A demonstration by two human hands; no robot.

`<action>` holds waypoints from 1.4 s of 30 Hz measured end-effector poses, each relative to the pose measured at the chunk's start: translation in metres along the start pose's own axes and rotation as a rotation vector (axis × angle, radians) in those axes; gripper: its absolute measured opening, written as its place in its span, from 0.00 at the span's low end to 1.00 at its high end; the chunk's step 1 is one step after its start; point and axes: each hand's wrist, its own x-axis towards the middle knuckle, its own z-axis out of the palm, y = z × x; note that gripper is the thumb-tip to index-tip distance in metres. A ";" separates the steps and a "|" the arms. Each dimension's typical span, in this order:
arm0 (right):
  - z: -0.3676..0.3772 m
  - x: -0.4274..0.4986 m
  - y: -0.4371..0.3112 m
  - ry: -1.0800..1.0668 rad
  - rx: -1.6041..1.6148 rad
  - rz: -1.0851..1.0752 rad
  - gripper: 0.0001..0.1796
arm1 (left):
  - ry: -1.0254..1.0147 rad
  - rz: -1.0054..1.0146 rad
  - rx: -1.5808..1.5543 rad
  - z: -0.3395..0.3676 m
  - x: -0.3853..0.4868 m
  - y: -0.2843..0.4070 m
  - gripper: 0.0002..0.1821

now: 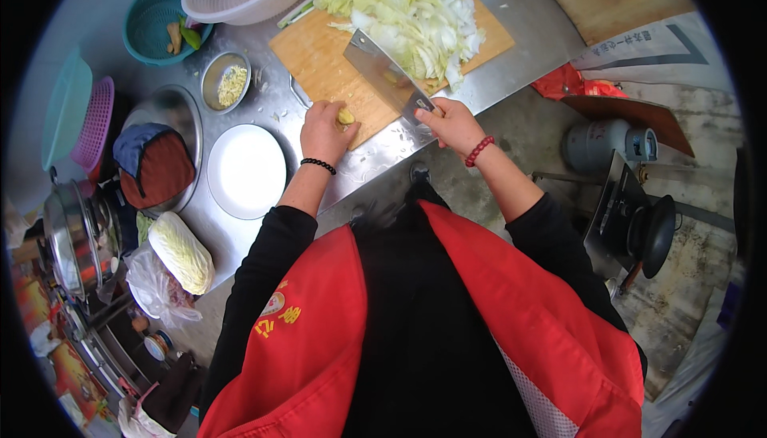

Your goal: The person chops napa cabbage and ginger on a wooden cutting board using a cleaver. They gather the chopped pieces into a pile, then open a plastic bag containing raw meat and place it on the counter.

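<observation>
My left hand (pixel 325 129) holds a small yellowish piece of ginger (pixel 346 116) at the near left edge of the wooden cutting board (pixel 323 60). In my right hand (pixel 449 124) is the handle of a broad steel cleaver (pixel 389 75), its blade slanting over the middle of the board. A large heap of chopped napa cabbage (pixel 413 12) covers the far right of the board. Beside the board, a small steel bowl (pixel 226 82) contains finely chopped pale bits. A white plate (pixel 247 171) lies to the left of my left hand.
A teal basket (pixel 138 30) with vegetables and a white colander (pixel 239 12) stand at the back left. Half a napa cabbage (pixel 180 252) rests at the counter's left end, near a steel basin (pixel 190 114). A gas cylinder (pixel 599 145) and a wok (pixel 658 237) are at right, below.
</observation>
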 end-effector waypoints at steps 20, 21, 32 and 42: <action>0.073 -0.027 -0.014 0.105 -0.788 -0.344 0.09 | -0.009 0.226 -0.007 0.011 -0.008 -0.035 0.04; 0.076 -0.022 -0.016 0.101 -0.789 -0.363 0.09 | -0.041 0.186 0.014 0.011 -0.009 -0.035 0.04; 0.072 -0.024 -0.021 0.086 -0.784 -0.356 0.10 | 0.071 0.205 -0.071 0.011 -0.010 -0.030 0.04; 0.065 -0.026 -0.021 0.083 -0.757 -0.363 0.11 | 0.055 0.180 -0.067 0.010 -0.009 -0.030 0.03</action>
